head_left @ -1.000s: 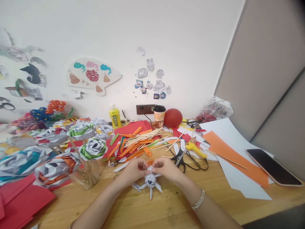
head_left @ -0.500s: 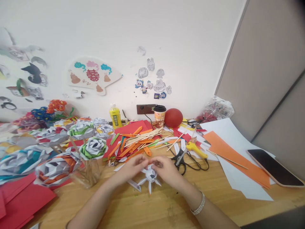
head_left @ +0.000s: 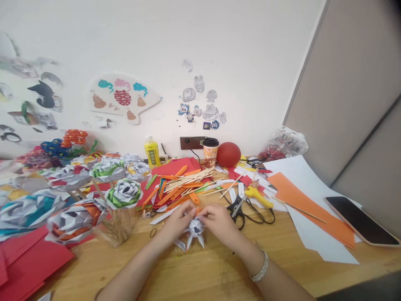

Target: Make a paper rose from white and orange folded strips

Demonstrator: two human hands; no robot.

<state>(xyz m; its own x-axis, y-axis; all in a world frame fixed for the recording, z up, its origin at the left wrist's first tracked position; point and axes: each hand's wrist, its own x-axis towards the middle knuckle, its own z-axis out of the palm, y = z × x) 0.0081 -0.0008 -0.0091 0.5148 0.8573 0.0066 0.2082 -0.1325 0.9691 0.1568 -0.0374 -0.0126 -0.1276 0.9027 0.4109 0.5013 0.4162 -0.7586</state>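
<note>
Paper flower [head_left: 196, 228] between left hand [head_left: 179, 218] and right hand [head_left: 216, 220] — both apparently tight on its far edge

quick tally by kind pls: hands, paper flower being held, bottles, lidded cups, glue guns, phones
Left hand and right hand: 2
Held paper flower: 1
Bottle: 1
Lidded cup: 1
Glue gun: 1
Phone: 1
Total: 7

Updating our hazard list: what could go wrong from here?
The left hand and right hand pinch the white paper flower; pulling hard might tear or crease its petals.

Scissors lie just beyond the right hand; a careless reach could brush them.

The lidded cup stands beside loose sticks; a knock might tip it.
</note>
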